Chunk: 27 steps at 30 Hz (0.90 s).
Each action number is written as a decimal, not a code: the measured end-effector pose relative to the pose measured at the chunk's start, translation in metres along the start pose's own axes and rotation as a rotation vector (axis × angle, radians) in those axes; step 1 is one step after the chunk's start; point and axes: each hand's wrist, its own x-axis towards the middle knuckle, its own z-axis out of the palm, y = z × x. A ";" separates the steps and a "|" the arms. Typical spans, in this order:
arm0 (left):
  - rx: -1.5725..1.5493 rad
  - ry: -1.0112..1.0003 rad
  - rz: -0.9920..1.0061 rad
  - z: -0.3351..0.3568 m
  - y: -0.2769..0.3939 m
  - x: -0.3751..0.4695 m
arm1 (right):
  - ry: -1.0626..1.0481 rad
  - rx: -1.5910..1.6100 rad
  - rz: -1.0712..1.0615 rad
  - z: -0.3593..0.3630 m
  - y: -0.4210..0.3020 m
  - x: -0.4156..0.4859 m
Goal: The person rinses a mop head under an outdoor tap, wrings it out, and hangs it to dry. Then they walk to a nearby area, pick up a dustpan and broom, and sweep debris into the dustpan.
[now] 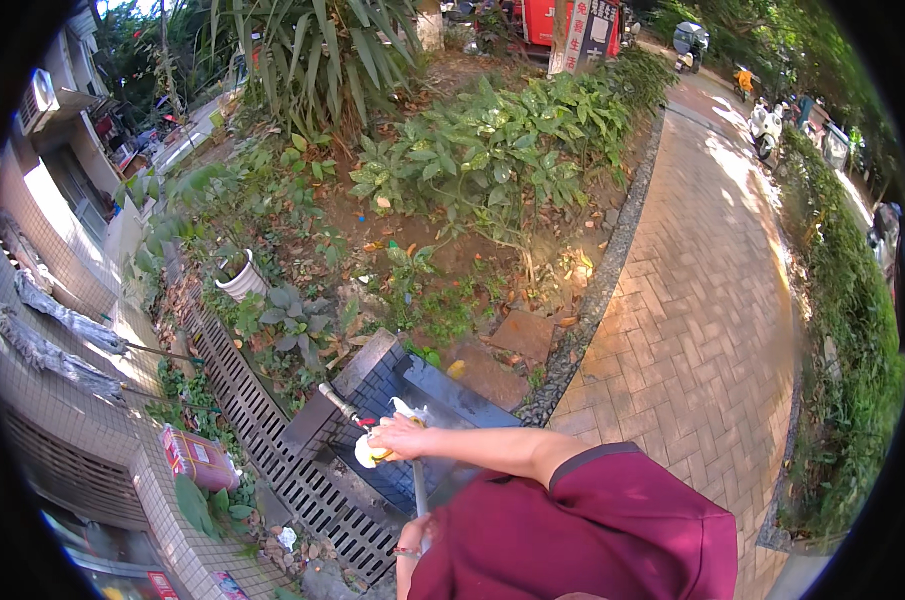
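My right hand (398, 438) is closed over the white and yellow head (365, 454) of a mop, above a blue-tiled outdoor wash basin (460, 391). White parts of the head show on both sides of the hand. Close by my fingers is a metal tap (337, 401) with a red handle; whether they touch it is unclear. The mop's pale pole (421, 487) runs down from the head toward my body. My left hand (416, 531), with a beaded bracelet at the wrist, grips that pole lower down. My maroon shirt hides part of the basin.
A slotted drain grate (250, 382) runs left of the basin. Mops with grey heads (54, 360) lean by the tiled wall. A wrapped red package (197, 459) lies beside it. Beyond are a white pot (244, 277) and shrubs (490, 142). A brick path (677, 300) passes on the right.
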 end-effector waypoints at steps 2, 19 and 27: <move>-0.014 0.015 -0.026 0.002 0.001 0.026 | 0.030 -0.057 0.081 0.025 0.005 -0.002; -0.298 -0.175 -0.112 -0.017 0.009 0.049 | -0.133 -0.054 0.218 -0.001 0.027 0.067; 0.078 -0.128 0.018 -0.041 -0.002 0.015 | 0.004 -0.108 0.407 -0.001 0.002 0.036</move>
